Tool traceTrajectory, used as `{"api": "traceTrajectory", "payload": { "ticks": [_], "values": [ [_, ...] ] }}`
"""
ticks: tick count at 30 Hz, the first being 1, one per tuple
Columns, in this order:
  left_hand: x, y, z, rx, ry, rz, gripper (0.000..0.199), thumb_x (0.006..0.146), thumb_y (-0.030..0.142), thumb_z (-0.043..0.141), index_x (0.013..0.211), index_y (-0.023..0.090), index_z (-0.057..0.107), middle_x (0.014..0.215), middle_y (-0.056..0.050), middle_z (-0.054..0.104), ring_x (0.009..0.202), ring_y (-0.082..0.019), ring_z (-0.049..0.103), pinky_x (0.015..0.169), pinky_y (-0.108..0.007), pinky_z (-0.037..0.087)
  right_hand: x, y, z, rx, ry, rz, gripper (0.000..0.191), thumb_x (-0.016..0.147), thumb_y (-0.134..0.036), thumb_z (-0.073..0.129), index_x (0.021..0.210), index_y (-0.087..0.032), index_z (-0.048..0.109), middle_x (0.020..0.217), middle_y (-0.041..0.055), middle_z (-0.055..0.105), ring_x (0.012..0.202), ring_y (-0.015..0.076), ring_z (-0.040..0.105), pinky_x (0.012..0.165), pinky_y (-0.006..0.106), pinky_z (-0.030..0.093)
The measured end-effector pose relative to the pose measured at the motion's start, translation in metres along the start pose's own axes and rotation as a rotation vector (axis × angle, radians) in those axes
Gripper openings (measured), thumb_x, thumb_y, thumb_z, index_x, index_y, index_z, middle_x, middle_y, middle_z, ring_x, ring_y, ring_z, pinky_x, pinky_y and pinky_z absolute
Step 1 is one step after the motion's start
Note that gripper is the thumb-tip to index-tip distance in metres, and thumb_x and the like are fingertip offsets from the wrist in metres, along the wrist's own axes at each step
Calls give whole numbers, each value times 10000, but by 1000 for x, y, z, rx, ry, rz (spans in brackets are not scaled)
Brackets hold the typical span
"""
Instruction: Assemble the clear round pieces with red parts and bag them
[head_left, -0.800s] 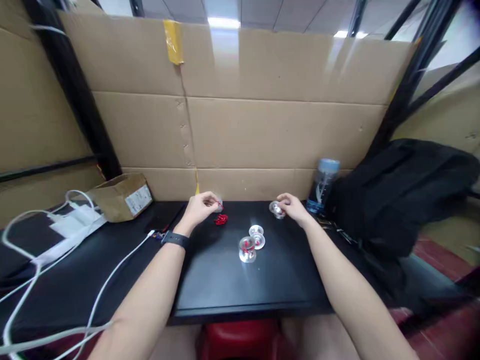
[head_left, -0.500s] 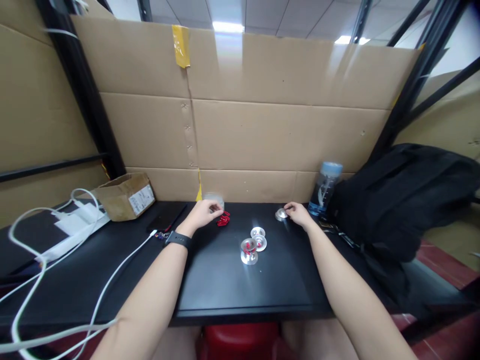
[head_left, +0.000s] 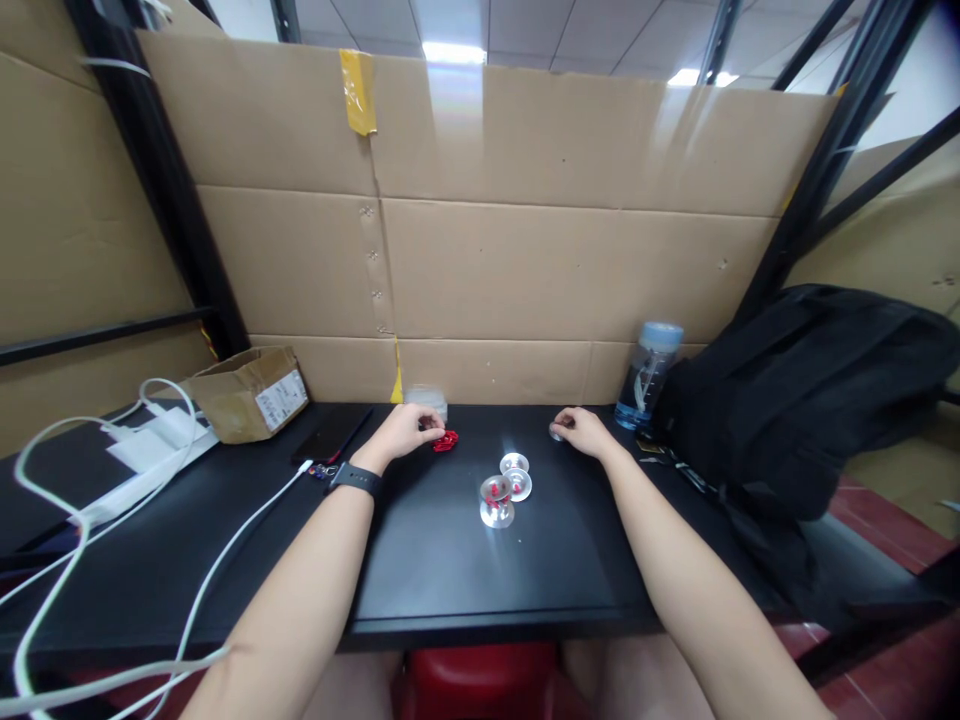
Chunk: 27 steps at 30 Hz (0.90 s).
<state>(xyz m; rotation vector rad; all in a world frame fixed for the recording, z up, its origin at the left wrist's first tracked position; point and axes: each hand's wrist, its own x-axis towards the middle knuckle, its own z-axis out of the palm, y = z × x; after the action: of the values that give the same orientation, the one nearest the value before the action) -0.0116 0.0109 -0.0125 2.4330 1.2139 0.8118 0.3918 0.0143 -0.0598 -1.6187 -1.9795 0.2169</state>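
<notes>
My left hand (head_left: pixel 411 430), with a dark watch on its wrist, has its fingers curled in a pinch at a small heap of red pieces (head_left: pixel 446 441). Whether a piece sits between the fingertips is hidden. A clear round container (head_left: pixel 426 398) stands just behind that hand. Farther right, the fingers of my right hand (head_left: pixel 585 432) are closed over a shiny round disc (head_left: pixel 556 432), covering most of it. Between the hands and closer to me are several shiny spool-like discs (head_left: pixel 498 512), with red bits showing among them.
A water bottle (head_left: pixel 649 375) and a black backpack (head_left: pixel 810 400) stand at the right. Leftward are a phone (head_left: pixel 330 440), an open cardboard box (head_left: pixel 251 395), a white power strip (head_left: pixel 150 465) and loose white cables (head_left: pixel 217 570). A cardboard wall (head_left: pixel 495 270) closes off the back.
My right hand has moved left and its fingers now cover the shiny disc it was beside. My left hand has lowered slightly onto the red pieces.
</notes>
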Motion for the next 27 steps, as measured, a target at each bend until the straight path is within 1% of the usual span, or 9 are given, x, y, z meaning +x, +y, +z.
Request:
{"api": "traceTrajectory", "payload": {
  "ticks": [4,7,9,11,14,19,22,25,27],
  "values": [
    [0,-2,1,14,-10,-12,183,790,373,708,778,190,725,767,-22,748,729,-172,675,714,-251,487,0,-4,-2,-88,55,-38,162,813,-328,709,916,-207,740,955,80,698,919,227,640,829,317,467],
    [1,-3,1,1,-6,-16,202,775,390,717,795,189,717,769,-28,744,732,-177,676,710,-254,495,-1,-18,-5,-69,107,-114,200,820,-319,719,982,-204,737,1056,103,680,1020,252,618,906,357,460],
    [1,-3,1,-15,-8,-18,214,763,393,725,815,186,713,779,-31,741,740,-180,676,718,-258,501,-3,-34,-6,24,44,-172,200,842,-337,707,988,-204,739,1042,90,684,958,231,633,874,343,475],
    [0,-3,1,-20,-13,-27,219,758,391,727,832,185,712,791,-34,740,753,-182,675,727,-261,504,-6,-51,-7,120,-98,-241,207,855,-392,703,950,-215,752,1001,67,696,891,210,645,827,321,485],
    [0,-1,1,-4,-2,-45,229,754,394,732,847,185,716,792,-36,735,761,-186,669,719,-263,499,-11,-72,-3,139,-263,-341,200,848,-421,720,861,-227,769,996,59,712,936,220,651,864,326,474],
    [-1,10,0,9,31,-13,203,824,381,668,857,185,709,787,-29,724,729,-171,656,699,-259,484,-11,-80,12,187,-348,-389,182,820,-380,756,765,-206,752,1034,70,712,1009,231,650,965,354,442],
    [0,22,0,30,82,63,184,875,344,606,867,186,702,795,-27,716,728,-160,646,698,-256,474,-10,-78,18,296,-316,-351,227,802,-408,762,761,-189,722,1050,76,702,995,223,647,925,338,462],
    [2,38,5,69,125,125,169,887,324,599,894,191,702,802,-29,702,738,-162,634,705,-265,467,-11,-80,17,368,-233,-274,262,864,-433,674,771,-187,673,898,44,699,849,197,632,809,319,472],
    [3,51,11,71,117,162,166,899,318,592,914,198,705,817,-33,696,745,-164,630,713,-270,469,-12,-85,16,405,-173,-220,289,912,-445,593,773,-194,629,783,10,662,748,176,595,731,300,458]
  ]
}}
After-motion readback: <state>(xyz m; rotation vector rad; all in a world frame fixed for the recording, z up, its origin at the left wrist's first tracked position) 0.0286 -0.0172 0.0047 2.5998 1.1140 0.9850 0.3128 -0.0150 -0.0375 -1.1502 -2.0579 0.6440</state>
